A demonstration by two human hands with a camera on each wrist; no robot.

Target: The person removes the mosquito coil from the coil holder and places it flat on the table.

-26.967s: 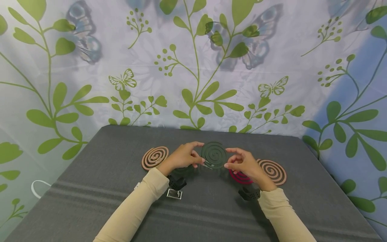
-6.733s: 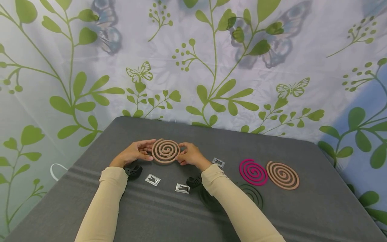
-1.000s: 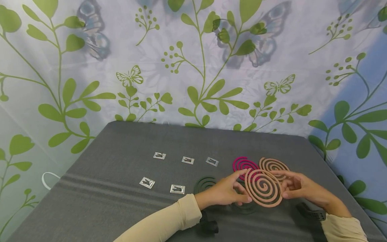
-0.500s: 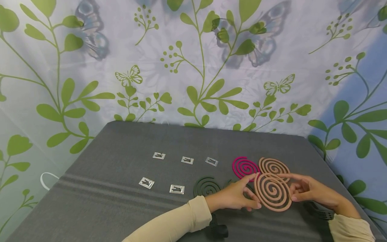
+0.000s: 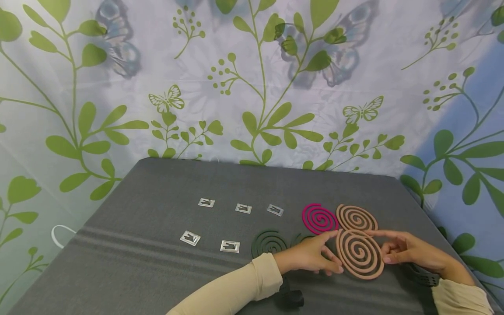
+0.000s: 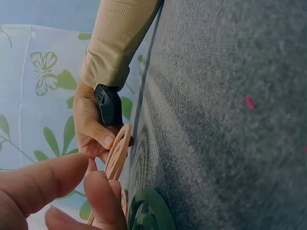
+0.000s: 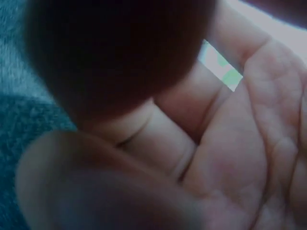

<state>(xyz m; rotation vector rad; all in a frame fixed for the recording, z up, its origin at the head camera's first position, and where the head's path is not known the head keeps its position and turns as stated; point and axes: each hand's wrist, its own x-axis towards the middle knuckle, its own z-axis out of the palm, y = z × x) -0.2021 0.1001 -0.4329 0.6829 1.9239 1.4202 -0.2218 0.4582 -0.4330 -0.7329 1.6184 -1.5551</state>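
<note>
Both hands hold a tan spiral mosquito coil (image 5: 359,251) at the right of the table, low over its surface. My left hand (image 5: 311,256) has index finger and thumb at the coil's left rim. On the opposite rim, the right hand (image 5: 417,253) pinches with its thumb and index finger. The left wrist view shows the same coil (image 6: 115,160) nearly edge-on, close to the cloth. Just behind it lies another tan coil (image 5: 356,217), overlapped by the held one, beside a pink coil (image 5: 320,218). Fingers and a dark blur fill the right wrist view.
Two dark green coils lie near the left forearm: one (image 5: 271,243) mostly visible, the other (image 5: 301,238) largely behind the hand. Several metal coil stands, including a front one (image 5: 230,246) and a back one (image 5: 206,202), sit on the grey cloth (image 5: 126,262). A patterned curtain hangs behind.
Within the last second, both hands moved the tan coil right and toward the front. Some seconds earlier they held a tan coil at the table's left; before that, a dark green one.
</note>
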